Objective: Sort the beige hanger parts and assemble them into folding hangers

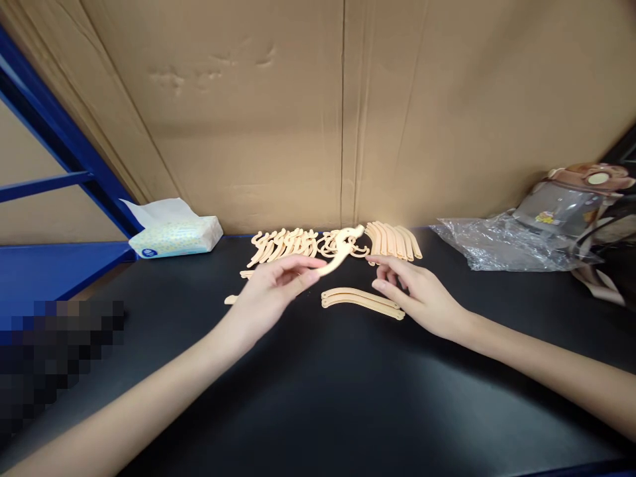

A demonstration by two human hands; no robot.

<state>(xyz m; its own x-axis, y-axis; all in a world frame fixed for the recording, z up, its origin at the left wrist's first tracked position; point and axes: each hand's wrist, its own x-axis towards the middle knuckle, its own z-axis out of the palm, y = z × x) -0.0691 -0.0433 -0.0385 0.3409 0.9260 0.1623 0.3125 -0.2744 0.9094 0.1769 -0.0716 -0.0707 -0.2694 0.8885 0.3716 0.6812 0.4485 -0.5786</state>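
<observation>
My left hand pinches the lower end of a beige hook-shaped plastic piece between thumb and fingers, holding it raised and tilted above the table. To the right, my right hand has its thumb and index finger apart, with nothing visible between them. Below its fingertips, a few long curved beige strips lie side by side on the black table. Behind my left hand is a row of similar hook-shaped pieces. Beyond my right hand stands a bunch of curved strips.
Ring-like beige parts lie between the two rows, partly hidden. A tissue pack sits at the back left. Clear plastic bag and a drinking bottle occupy the back right. A cardboard wall closes off the rear.
</observation>
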